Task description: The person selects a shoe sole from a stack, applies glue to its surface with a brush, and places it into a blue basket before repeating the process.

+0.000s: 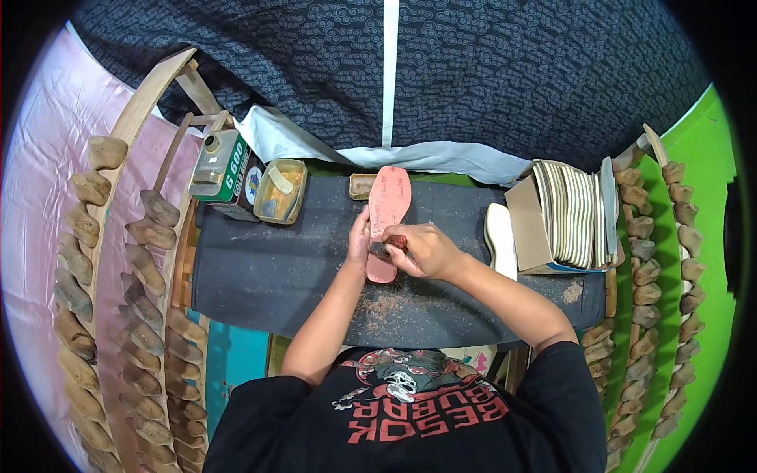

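Note:
A pink shoe insole [388, 197] with handwriting on it is held upright lengthwise over the middle of the table. My left hand [359, 238] grips its left edge, with the fingers partly hidden beneath. In my right hand [428, 251] is a short tool [399, 241] with a reddish-brown handle. Its dark, flat end lies across the lower part of the insole; whether this is a blade I cannot make out. Just behind the insole sits a small tan tray [361, 187]. Brown shavings [384, 306] lie scattered on the table below my hands.
The dark-covered table [260, 272] carries a green metal can [225, 169] and a plastic tub [281, 193] at back left. A box [544, 221] packed with soles stands at right, beside a white sole [500, 236]. Racks of wooden shoe lasts [142, 315] flank both sides.

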Tool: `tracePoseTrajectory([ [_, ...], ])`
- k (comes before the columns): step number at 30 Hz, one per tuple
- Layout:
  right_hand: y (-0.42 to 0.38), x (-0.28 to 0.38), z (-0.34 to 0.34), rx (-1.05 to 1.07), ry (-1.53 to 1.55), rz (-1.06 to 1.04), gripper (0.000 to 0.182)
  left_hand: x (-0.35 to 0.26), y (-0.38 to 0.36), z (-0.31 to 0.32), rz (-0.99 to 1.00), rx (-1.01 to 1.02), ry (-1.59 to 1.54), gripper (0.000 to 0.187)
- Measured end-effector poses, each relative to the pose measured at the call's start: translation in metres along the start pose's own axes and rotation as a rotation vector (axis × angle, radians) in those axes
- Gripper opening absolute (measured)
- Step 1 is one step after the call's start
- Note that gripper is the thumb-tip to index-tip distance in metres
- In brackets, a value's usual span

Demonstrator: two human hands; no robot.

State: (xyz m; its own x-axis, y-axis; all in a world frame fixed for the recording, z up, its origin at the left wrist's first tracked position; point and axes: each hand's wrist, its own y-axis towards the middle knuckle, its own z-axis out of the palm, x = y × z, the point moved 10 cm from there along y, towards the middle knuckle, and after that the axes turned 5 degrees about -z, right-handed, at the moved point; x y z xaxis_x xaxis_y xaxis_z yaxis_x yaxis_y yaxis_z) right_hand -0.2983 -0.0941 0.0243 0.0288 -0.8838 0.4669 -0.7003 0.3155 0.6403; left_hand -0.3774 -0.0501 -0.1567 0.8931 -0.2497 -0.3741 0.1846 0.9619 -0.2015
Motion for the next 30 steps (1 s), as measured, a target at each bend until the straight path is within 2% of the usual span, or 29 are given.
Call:
tracePoseTrajectory([
  [2,0.008,-0.007,-0.001,0.031,0.023,0.027,0.017,-0.001,-0.008,0.003,-0.001,-0.007,0.042,0.053],
  [4,0.018,-0.029,-0.012,-0.040,-0.009,0.088,0.013,0.003,-0.010,-0.003,0.008,-0.061,-0.152,0.052],
  [5,0.022,-0.042,-0.017,-0.054,-0.050,0.129,0.011,0.006,-0.003,-0.014,-0.003,0.091,-0.103,0.051],
  [6,0.030,-0.047,-0.026,-0.101,-0.081,0.123,0.012,0.002,-0.008,-0.011,0.037,0.024,0.005,0.050],
  [8,0.041,-0.054,-0.033,-0.135,-0.139,0.097,0.012,0.003,-0.015,-0.002,0.021,0.037,0.056,0.046],
  [10,0.045,-0.052,-0.033,-0.144,-0.169,0.086,0.012,0.003,-0.012,-0.006,0.007,0.103,0.045,0.045],
  [12,0.045,-0.032,-0.023,-0.091,-0.216,-0.083,0.011,0.002,-0.013,-0.003,-0.009,0.170,0.033,0.045],
  [15,0.032,-0.012,-0.004,0.018,-0.110,-0.070,0.013,-0.007,-0.014,-0.005,0.044,-0.069,-0.227,0.051],
  [16,0.027,-0.001,-0.001,0.025,-0.072,-0.069,0.014,-0.008,-0.016,-0.003,0.012,0.004,-0.185,0.052],
  [18,0.013,0.007,0.008,0.039,0.008,0.035,0.016,-0.014,-0.014,-0.012,0.016,-0.042,-0.105,0.053],
  [19,0.010,0.014,0.009,0.013,0.043,0.006,0.016,-0.016,-0.012,-0.010,-0.018,0.139,-0.060,0.053],
  [20,0.010,0.016,0.007,0.011,0.041,0.009,0.016,-0.012,-0.007,-0.023,-0.022,0.140,-0.059,0.053],
  [22,0.005,0.007,0.012,0.084,0.146,0.143,0.016,-0.014,-0.011,-0.002,-0.014,0.174,-0.024,0.055],
  [23,0.009,0.007,0.007,0.068,0.093,0.098,0.015,-0.013,-0.012,0.002,0.027,0.045,-0.066,0.054],
  [24,0.013,0.000,0.002,0.059,0.079,0.105,0.015,-0.013,-0.019,0.009,0.029,-0.059,0.062,0.055],
  [26,0.020,-0.026,-0.011,0.029,0.012,0.149,0.012,0.002,-0.014,0.011,-0.037,-0.011,-0.140,0.053],
  [27,0.021,-0.045,-0.018,-0.012,-0.011,0.206,0.013,0.007,-0.003,-0.009,-0.020,0.035,-0.028,0.050],
  [28,0.025,-0.059,-0.028,-0.054,-0.036,0.262,0.013,0.010,-0.004,0.004,-0.021,0.135,0.050,0.049],
  [30,0.033,-0.065,-0.041,-0.119,-0.128,0.190,0.013,0.016,-0.004,0.006,-0.015,0.065,0.081,0.044],
])
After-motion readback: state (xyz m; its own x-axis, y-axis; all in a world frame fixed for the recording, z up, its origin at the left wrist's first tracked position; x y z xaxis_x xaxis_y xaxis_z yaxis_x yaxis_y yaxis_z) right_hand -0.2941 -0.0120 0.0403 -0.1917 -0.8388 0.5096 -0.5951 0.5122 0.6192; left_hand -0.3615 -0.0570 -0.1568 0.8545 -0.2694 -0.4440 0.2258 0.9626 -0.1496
